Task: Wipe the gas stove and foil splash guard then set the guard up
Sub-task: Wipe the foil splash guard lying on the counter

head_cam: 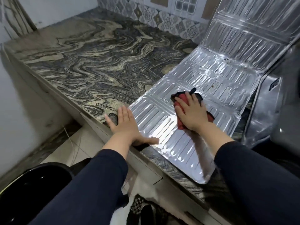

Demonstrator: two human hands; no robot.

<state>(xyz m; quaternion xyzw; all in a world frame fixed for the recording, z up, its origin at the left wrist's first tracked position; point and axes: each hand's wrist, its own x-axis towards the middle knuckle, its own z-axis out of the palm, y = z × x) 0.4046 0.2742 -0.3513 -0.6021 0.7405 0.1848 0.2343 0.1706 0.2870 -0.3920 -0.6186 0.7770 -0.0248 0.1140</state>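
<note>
Palms down, my right hand (192,114) pressed a red-and-black cloth (180,124) onto the ribbed silver foil splash guard (162,120), my left hand (125,127) flat at its edge.

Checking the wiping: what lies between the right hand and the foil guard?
A red-and-black cloth, under the right hand, seen in the head view.

cloth (180,125): mostly hiding under right hand (191,112); only red and black corners showing.
foil splash guard (203,73): upper panel running off top and right edges.
left hand (125,125): thumb blurring at the guard's near edge.
dark object (284,88): blurring, running off right edge; cannot tell what it is.
black container (32,184): getting cut by bottom-left corner.
</note>
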